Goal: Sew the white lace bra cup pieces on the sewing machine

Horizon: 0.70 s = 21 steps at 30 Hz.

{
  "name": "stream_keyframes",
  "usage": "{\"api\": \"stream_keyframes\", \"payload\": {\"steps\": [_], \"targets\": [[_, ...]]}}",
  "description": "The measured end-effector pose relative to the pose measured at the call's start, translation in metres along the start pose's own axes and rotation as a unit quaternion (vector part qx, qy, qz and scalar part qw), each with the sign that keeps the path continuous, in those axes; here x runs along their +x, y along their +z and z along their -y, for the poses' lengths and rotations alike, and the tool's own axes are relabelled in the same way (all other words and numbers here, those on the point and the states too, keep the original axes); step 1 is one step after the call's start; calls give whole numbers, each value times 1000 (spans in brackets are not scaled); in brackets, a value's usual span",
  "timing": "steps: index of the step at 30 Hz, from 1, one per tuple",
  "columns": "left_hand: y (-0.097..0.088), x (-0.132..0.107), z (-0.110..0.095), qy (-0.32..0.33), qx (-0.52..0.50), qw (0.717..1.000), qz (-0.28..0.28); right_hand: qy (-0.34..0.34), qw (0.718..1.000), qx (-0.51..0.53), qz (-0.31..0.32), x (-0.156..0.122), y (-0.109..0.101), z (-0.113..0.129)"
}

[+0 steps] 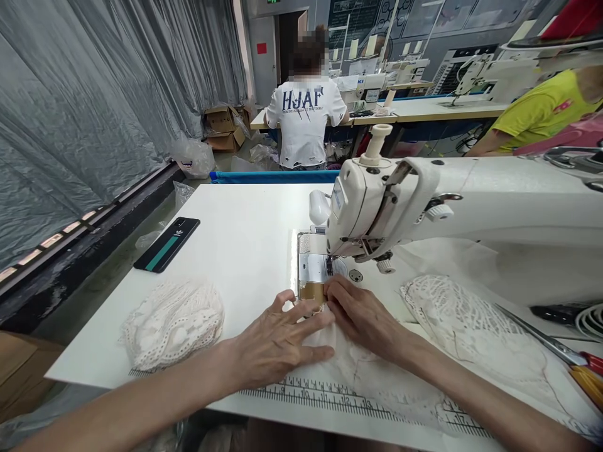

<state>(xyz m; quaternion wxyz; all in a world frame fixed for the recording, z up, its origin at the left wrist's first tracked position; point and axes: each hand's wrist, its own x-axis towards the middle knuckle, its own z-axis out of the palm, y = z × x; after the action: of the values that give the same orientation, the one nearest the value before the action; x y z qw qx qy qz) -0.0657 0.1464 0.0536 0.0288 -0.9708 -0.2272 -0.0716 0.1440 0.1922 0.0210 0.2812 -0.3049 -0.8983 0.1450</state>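
A white sewing machine [391, 201] stands over the table, its needle and presser foot [330, 267] above a metal plate. Thin white fabric [346, 361] runs from the presser foot toward the table's front edge. My left hand [282, 336] lies with fingers spread, fingertips on the fabric just in front of the plate. Close beside it, my right hand [362, 314] pinches the fabric near the presser foot; its fingertips are partly hidden. White lace [471, 333] lies to the right of my right hand. A bundle of white eyelet lace trim [174, 323] rests on the left.
A black phone [167, 245] lies at the table's left edge. Scissors [541, 333] lie at the right. A printed ruler [325, 395] follows the front edge. Ahead, a person in a white shirt [304, 119] sits; another in a yellow shirt [546, 113] is at right.
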Motion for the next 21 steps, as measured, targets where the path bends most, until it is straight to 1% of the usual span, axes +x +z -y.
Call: {"api": "stream_keyframes", "payload": {"steps": [2,3,5,7,8,10,12,14,17,21], "targets": [[0,2,2,10,-6,1000,3,0,1000,8,1,1,0,-1],[0,3,3,14,-9,1000,5,2,1000,-4,-1,2,-1,-1],[-1,5,6,19,-12,1000,10,11,997,-76,-10,1,-3,0],[-2,7,8,22,-16,1000,16,20,987,-160,-27,-4,-7,5],[-3,8,8,22,-16,999,19,22,983,-182,-32,-8,-10,9],[-4,10,9,20,-13,999,23,11,985,-169,-28,-18,-15,18],[-5,11,9,18,-10,1000,21,-10,991,-137,-1,-28,-20,27],[-6,13,10,16,-9,1000,20,-24,990,-140,21,-35,-22,29],[-4,17,15,12,-1,1000,24,-20,981,-193,23,-38,-22,19],[3,26,30,-1,32,999,13,-16,968,-249,16,-28,-22,-10]]}}
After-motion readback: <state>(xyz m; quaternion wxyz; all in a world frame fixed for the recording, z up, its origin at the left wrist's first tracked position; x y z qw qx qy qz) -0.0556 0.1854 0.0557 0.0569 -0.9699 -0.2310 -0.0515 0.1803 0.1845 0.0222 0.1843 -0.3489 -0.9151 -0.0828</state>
